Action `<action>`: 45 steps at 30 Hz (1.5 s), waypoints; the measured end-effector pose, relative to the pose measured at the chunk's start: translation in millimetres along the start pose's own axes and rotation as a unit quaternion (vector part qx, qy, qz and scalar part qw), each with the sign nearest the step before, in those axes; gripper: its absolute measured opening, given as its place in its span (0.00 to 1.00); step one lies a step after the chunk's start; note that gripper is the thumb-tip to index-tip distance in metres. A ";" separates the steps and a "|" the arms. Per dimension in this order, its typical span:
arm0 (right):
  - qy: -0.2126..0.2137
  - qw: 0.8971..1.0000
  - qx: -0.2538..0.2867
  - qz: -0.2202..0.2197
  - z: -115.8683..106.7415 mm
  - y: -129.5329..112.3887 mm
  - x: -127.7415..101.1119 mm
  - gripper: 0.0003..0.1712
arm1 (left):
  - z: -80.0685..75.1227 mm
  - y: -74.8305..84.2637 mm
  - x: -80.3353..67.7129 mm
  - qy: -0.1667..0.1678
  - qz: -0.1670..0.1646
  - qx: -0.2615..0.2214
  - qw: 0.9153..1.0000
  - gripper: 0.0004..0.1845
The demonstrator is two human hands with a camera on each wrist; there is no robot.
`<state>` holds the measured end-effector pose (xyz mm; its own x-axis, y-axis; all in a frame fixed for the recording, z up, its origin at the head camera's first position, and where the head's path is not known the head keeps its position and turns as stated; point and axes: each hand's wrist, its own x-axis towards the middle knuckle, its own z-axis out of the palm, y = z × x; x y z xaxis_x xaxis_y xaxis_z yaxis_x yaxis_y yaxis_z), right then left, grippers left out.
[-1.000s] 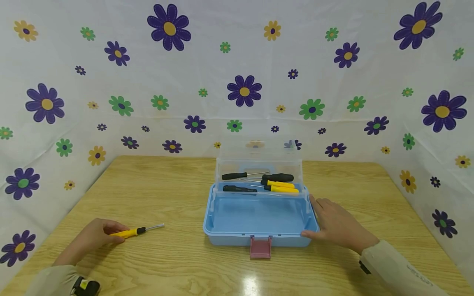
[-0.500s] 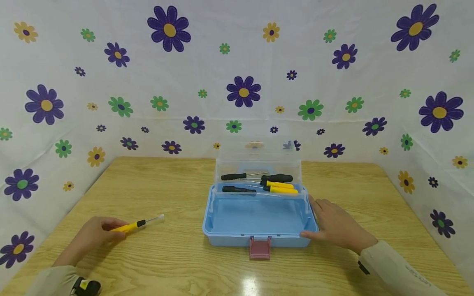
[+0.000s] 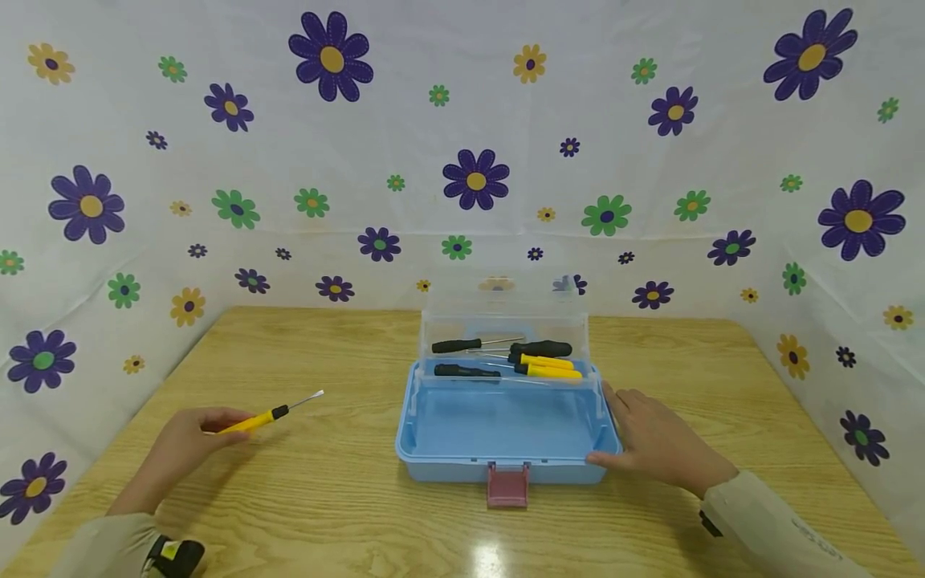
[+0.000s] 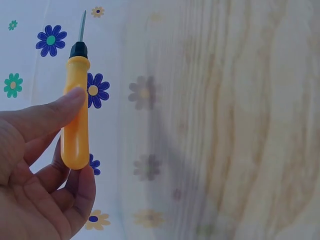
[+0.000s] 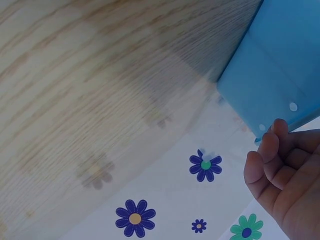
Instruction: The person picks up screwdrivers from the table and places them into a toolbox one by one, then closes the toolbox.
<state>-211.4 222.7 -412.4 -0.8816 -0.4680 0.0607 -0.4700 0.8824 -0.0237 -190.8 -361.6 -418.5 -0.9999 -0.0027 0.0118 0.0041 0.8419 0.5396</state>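
Observation:
My left hand (image 3: 191, 449) pinches a yellow-handled screwdriver (image 3: 262, 420) between thumb and fingers at the left of the table. Its black collar and metal shaft point right and upward; the left wrist view shows the screwdriver (image 4: 75, 115) with the thumb pressed along its handle. My right hand (image 3: 661, 437) rests against the right side of a light blue toolbox (image 3: 441, 468), thumb at the front corner. In the right wrist view the fingers (image 5: 270, 145) lie close to the box's blue wall (image 5: 280, 65). The toolbox stands with its clear lid raised.
Inside the box, a clear upper tray (image 3: 426, 377) holds several screwdrivers with black or yellow handles, such as a black screwdriver (image 3: 540, 349). A pink latch (image 3: 508, 486) hangs down at the front. Flower-printed cloth (image 3: 405, 96) encloses the wooden table (image 3: 325, 498).
My left hand has lifted the screwdriver from close to the table, and its tip has swung upward. The right hand and the toolbox have stayed in place.

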 end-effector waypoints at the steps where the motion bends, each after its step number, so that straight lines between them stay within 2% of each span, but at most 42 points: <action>1: 0.000 1.000 0.001 0.000 0.0 -0.2 0.0 0.63 | -0.3 1.4 0.3 0.002 0.001 0.000 1.000 0.21; 13: 0.008 1.000 -0.005 -0.005 -0.9 -2.1 -0.3 0.63 | 0.5 17.8 4.5 0.010 -0.002 -0.020 1.000 0.22; 18: 0.004 1.000 -0.001 0.000 -0.6 -1.3 -0.5 0.62 | 1.8 27.5 8.0 0.022 0.008 -0.027 0.999 0.21; 24: -0.006 1.000 0.007 0.007 -0.3 -0.8 -0.2 0.63 | 5.6 37.4 14.6 0.034 0.019 -0.034 0.999 0.19; 32: -0.004 1.000 0.004 0.006 0.0 -1.6 0.3 0.63 | 11.5 52.9 22.1 0.028 0.021 -0.050 0.998 0.19; 45: -0.003 1.000 -0.001 0.007 -0.6 -1.4 1.0 0.63 | 13.6 78.2 39.0 0.034 0.041 -0.048 0.997 0.17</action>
<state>-211.6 220.9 -411.7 -0.8882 -0.4560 0.0554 -0.4577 0.8888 -0.0220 -229.6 -288.5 -387.2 -0.9931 0.0256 0.1144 0.0909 0.7850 0.6128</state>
